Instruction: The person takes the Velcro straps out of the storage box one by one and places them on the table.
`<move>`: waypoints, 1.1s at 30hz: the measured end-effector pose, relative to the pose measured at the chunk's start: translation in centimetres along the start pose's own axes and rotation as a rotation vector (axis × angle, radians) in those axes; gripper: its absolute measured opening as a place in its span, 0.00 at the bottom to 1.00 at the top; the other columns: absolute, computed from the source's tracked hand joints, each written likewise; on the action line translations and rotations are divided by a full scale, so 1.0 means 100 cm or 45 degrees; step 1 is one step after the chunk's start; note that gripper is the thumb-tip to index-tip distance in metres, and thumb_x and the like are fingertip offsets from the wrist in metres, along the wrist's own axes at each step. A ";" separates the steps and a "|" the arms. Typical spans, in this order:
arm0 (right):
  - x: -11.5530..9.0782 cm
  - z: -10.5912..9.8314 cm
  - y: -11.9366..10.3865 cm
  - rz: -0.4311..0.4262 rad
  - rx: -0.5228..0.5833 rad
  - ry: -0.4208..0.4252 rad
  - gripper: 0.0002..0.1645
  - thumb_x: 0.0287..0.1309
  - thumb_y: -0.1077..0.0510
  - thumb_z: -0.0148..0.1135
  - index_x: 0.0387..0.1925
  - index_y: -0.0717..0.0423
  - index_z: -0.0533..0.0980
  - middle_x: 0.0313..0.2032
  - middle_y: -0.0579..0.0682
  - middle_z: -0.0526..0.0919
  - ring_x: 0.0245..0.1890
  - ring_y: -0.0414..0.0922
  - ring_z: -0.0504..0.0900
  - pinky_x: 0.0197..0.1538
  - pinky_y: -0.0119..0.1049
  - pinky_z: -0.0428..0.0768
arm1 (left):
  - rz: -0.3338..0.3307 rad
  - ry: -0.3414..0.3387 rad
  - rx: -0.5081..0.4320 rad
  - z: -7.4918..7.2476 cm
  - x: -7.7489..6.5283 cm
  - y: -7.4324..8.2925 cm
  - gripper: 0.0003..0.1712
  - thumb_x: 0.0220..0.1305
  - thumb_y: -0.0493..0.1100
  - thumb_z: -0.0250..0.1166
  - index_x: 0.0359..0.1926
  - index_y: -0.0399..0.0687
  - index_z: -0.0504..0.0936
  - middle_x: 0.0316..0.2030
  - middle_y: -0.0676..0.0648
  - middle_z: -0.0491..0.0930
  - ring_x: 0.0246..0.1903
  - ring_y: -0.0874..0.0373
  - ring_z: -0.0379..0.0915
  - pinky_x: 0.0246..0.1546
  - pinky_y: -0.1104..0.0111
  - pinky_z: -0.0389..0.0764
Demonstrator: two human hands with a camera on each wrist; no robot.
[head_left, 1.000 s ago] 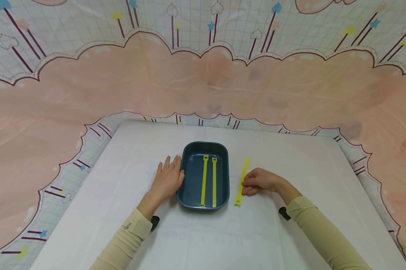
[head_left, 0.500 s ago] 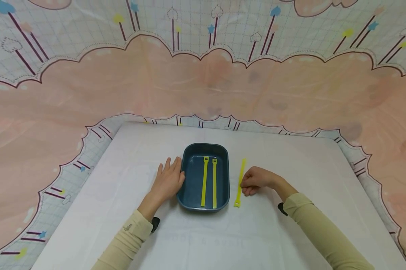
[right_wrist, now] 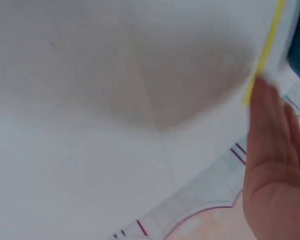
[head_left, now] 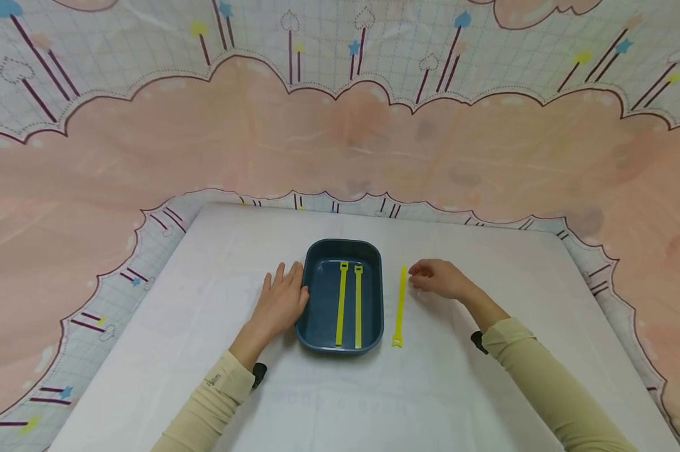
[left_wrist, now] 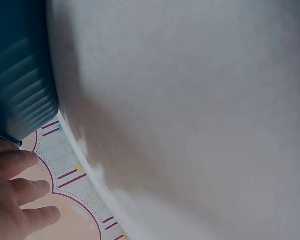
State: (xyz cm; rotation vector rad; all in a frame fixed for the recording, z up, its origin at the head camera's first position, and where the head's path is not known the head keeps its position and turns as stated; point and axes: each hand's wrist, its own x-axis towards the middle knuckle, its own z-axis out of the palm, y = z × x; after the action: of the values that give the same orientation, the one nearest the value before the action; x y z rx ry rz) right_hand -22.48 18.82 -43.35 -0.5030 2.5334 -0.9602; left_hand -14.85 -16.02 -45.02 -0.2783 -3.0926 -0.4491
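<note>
Peach-and-white printed cloth [head_left: 249, 144] hangs beyond a white-covered table [head_left: 464, 389], where someone's two hands sit well apart. Their left hand [head_left: 283, 298], fingers straight and spread, touches the side of a dark blue tray [head_left: 317, 326] holding two slotted yellow straps [head_left: 341, 304]. Just right of it a third yellow strap [head_left: 399, 307] lies on the table; the right hand [head_left: 438, 279] is by its far end, gripping nothing; I can't tell whether fingertips touch it.
</note>
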 end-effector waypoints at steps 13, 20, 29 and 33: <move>0.006 0.006 -0.047 -0.280 -0.727 0.291 0.49 0.63 0.48 0.63 0.76 0.60 0.50 0.76 0.62 0.42 0.74 0.64 0.37 0.69 0.64 0.45 | -0.011 -0.001 -0.005 0.000 -0.001 -0.001 0.34 0.74 0.47 0.48 0.73 0.31 0.56 0.72 0.36 0.57 0.72 0.36 0.45 0.68 0.40 0.46; 0.011 0.023 -0.068 -0.324 -1.049 0.344 0.57 0.57 0.39 0.67 0.77 0.54 0.49 0.77 0.56 0.38 0.75 0.59 0.32 0.72 0.58 0.38 | -0.001 0.001 -0.002 0.000 -0.001 -0.001 0.34 0.74 0.47 0.48 0.72 0.31 0.57 0.72 0.36 0.58 0.73 0.36 0.44 0.68 0.40 0.47; 0.019 0.036 -0.090 -0.432 -1.171 0.313 0.59 0.54 0.37 0.68 0.77 0.54 0.49 0.77 0.54 0.40 0.76 0.57 0.33 0.72 0.57 0.39 | -0.017 -0.008 -0.004 0.000 0.000 -0.002 0.34 0.74 0.47 0.47 0.73 0.32 0.57 0.72 0.37 0.57 0.73 0.37 0.44 0.68 0.40 0.46; 0.023 0.043 -0.095 -0.485 -1.206 0.292 0.60 0.53 0.36 0.69 0.77 0.55 0.49 0.77 0.55 0.44 0.76 0.57 0.37 0.72 0.58 0.42 | -0.020 -0.014 -0.006 0.000 -0.001 -0.001 0.34 0.74 0.48 0.47 0.73 0.33 0.56 0.72 0.37 0.57 0.73 0.37 0.43 0.69 0.41 0.45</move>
State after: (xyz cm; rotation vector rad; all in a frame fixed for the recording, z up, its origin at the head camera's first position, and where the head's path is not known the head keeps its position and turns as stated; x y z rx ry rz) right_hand -20.65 8.74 -40.37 -1.2176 3.0542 0.1894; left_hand -14.80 -16.14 -45.07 -0.2572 -3.1066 -0.4569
